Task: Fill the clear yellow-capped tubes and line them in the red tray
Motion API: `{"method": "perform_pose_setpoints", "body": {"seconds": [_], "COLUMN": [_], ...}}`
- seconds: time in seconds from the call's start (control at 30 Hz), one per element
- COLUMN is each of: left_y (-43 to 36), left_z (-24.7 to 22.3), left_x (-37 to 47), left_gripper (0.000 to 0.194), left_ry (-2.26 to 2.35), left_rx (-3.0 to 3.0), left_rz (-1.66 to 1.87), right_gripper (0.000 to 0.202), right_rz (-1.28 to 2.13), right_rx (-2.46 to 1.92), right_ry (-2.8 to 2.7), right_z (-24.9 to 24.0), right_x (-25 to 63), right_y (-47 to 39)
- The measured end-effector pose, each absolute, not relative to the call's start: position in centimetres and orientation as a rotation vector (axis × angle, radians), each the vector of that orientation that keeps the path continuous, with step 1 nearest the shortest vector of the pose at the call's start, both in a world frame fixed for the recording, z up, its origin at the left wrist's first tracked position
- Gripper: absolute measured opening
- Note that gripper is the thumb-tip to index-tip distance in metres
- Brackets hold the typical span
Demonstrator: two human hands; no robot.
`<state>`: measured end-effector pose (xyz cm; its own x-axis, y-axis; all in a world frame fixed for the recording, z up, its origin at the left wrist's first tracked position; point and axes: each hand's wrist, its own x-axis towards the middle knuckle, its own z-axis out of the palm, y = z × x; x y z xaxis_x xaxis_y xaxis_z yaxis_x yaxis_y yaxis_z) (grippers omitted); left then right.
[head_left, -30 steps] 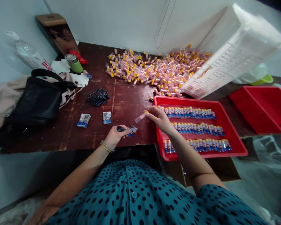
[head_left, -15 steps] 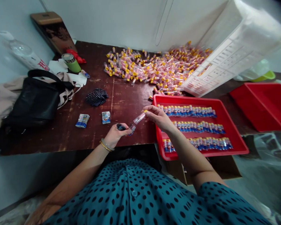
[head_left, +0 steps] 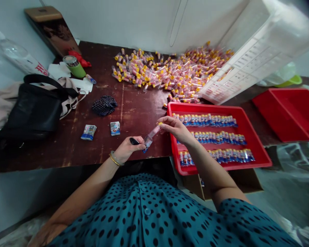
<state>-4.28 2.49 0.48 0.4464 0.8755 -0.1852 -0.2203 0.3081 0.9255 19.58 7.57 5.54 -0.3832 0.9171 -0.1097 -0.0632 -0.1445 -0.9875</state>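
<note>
With the fingertips of my right hand (head_left: 177,129) I grip the yellow-capped end of a clear plastic tube (head_left: 155,131) with pink contents. It slants down to the left, and its lower end is in or against a small clear-and-blue printed sleeve (head_left: 147,142); which one I cannot tell. My left hand (head_left: 126,149) pinches that sleeve between thumb and fingers. A black, rounded object (head_left: 134,141) also sticks out of the left hand; its kind is unclear. Two small stacks of blue printed sleeves, one nearer (head_left: 115,128) and one farther left (head_left: 88,132), lie on the table.
A red tray (head_left: 257,151) on the right holds rows of sleeved tubes. Behind is a heap of loose tubes (head_left: 167,73), beside a tilted white crate (head_left: 237,73). A dark patterned cloth (head_left: 104,105), green jar (head_left: 77,68) and black bag (head_left: 33,109) lie leftward.
The tube and the sleeve have come together into one line, where the sleeve was bent at the tube's lower end before. The view has shifted slightly.
</note>
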Motion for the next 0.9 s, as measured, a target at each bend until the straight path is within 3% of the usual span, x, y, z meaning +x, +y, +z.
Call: {"method": "perform_pose_setpoints", "body": {"seconds": [0.57,0.7,0.9], "left_y": [1.8,1.2,0.6], "left_z": [1.2,1.4,1.9], "left_x": [-3.2,-1.9,-0.9], "left_gripper": [0.018,0.030,0.038], "left_ry": [0.901,0.948,0.858], "left_rx": [1.039,0.941,0.617], "left_rz": [0.850,0.810,0.726], "right_gripper": [0.025,0.021,0.019], "right_rz": [1.531,1.329,1.344], "right_rx": [-0.986,-1.015,-1.048], "right_ry": [-1.495,-1.406,-1.353], "right_z": [6.2,5.4,3.1], "right_x": [19.5,19.2,19.0], "right_y": [5.9,4.8,2.6]}}
